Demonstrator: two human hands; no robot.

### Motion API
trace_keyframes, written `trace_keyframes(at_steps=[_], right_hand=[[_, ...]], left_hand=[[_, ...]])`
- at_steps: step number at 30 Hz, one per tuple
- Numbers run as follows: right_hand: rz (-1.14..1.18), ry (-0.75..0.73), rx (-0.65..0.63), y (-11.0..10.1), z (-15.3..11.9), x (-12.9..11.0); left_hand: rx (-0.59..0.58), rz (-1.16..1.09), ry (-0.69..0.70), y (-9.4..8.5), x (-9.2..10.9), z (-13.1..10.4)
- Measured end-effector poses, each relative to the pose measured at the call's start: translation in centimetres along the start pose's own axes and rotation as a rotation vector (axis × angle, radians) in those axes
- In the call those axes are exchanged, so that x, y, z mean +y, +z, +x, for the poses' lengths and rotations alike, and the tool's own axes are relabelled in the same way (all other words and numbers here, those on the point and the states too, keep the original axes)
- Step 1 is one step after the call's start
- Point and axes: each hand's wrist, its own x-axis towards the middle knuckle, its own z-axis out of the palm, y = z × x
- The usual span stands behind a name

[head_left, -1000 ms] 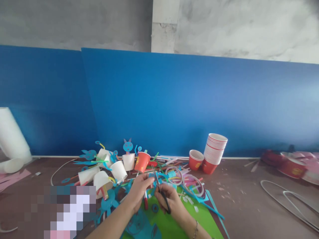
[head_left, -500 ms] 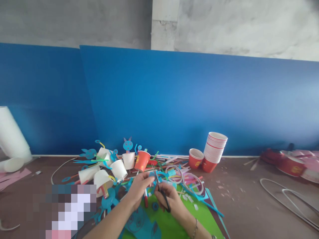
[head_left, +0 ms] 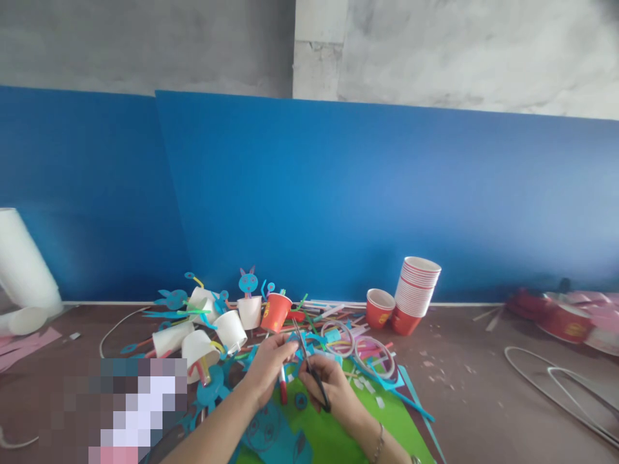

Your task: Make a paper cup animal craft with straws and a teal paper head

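Observation:
My right hand grips black-handled scissors, their blades pointing up and to the left. Between thumb and fingers, my left hand pinches a small piece of blue paper right beside the blades. Beneath both hands lies a green sheet. On it rest a blue paper with a drawn face, a small blue disc and a red-and-white marker. How far the blades cut into the paper is too small to tell.
White paper cups with blue cut-outs and straws crowd the left, next to a red cup. Rolls of tape lie right of my hands. Behind them stand a cup stack and another red cup. A cable curves at right.
Both hands, the scissors and the blue paper have shifted very slightly left. The things on the table stay where they were.

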Motion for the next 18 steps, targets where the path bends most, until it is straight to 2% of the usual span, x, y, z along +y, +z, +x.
trace_keyframes(at_steps=[10,18], right_hand=[[0.014,-0.011,0.01,0.07,-0.16,-0.11],[0.023,0.004,0.015,0.07,-0.04,-0.18]], left_hand=[[-0.044,-0.025,0.011,-0.38,-0.33,0.5],[-0.012,-0.04,0.003,-0.35,-0.39,0.29]])
